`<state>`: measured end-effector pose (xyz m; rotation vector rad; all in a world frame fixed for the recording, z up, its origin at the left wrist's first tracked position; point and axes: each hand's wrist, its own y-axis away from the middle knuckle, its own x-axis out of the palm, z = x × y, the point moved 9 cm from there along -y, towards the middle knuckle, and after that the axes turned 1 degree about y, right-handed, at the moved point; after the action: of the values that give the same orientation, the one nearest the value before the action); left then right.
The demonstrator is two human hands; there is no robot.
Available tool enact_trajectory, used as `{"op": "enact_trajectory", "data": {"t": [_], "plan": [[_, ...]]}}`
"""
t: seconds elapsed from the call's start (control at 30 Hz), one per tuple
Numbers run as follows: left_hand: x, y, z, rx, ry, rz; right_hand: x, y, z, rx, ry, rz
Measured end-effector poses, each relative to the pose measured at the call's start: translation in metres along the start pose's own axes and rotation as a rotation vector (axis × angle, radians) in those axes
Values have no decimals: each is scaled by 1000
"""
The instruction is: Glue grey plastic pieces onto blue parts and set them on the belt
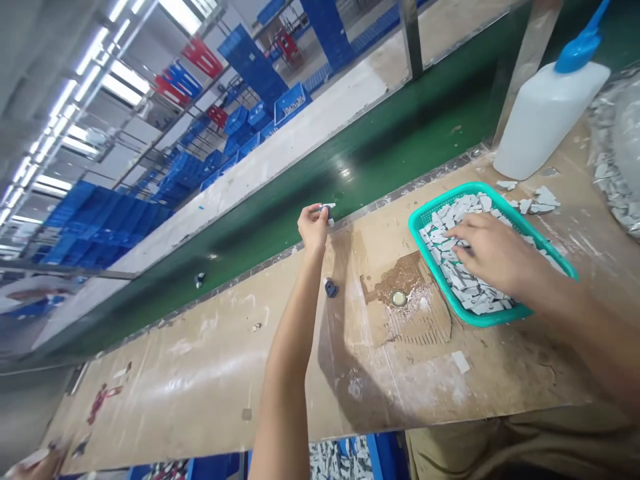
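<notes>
Bins come first, since they're closest to me: a blue bin (383, 459) full of pale pieces sits below the bench edge, beside my left forearm, so anything I nudge off that edge would probably vanish in there. My right hand (493, 250) is down in the green basket (473, 320), just over the white pieces (445, 213). Thumb and fingers are parted, with nothing I can make out between them; can't tell if a fingertip is touching. That forearm crosses the rim, so a low wrist could catch it and tip some of the pile out, I reckon.

Between my hands there's a cardboard sheet (425, 323) with a wet-looking brown patch. Drop a piece there and it may come up mucky. Just right of my left forearm sits a dark part (331, 287), easy to sweep aside with a careless arm.

My left hand (315, 227) has thumb and fingers pinched around a small part (327, 206), right by the green belt (400, 140). Tiny grip, so a slip could put it on the belt; can't tell if that's running. Past my right hand stands a squeeze bottle (550, 113), and a long reach might topple it onto the loose pieces (545, 198) near its base.
</notes>
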<state>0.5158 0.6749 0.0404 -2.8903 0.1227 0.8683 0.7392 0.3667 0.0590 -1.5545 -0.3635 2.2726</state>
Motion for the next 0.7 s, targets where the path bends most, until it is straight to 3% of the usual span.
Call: {"op": "enact_trajectory", "data": {"t": [0.07, 0.17, 0.27, 0.33, 0.47, 0.6, 0.7], "plan": [[10, -34, 2, 0, -77, -28, 14, 0, 0, 24, 84, 42], [18, -65, 4, -10, -190, -52, 20, -1, 4, 33, 154, 92], [14, -72, 5, -18, -292, -48, 17, -2, 12, 1, 194, 123], [2, -64, 6, -8, -348, -45, 15, -2, 16, -26, 217, 126], [-37, -18, 17, 25, -400, 64, 15, -1, 16, -39, 203, 107], [-65, 59, 33, 97, -315, 391, 22, 2, 14, -120, 135, 55], [-68, 118, 44, 168, -241, 706, 29, 3, 10, -145, 124, -7]]}}
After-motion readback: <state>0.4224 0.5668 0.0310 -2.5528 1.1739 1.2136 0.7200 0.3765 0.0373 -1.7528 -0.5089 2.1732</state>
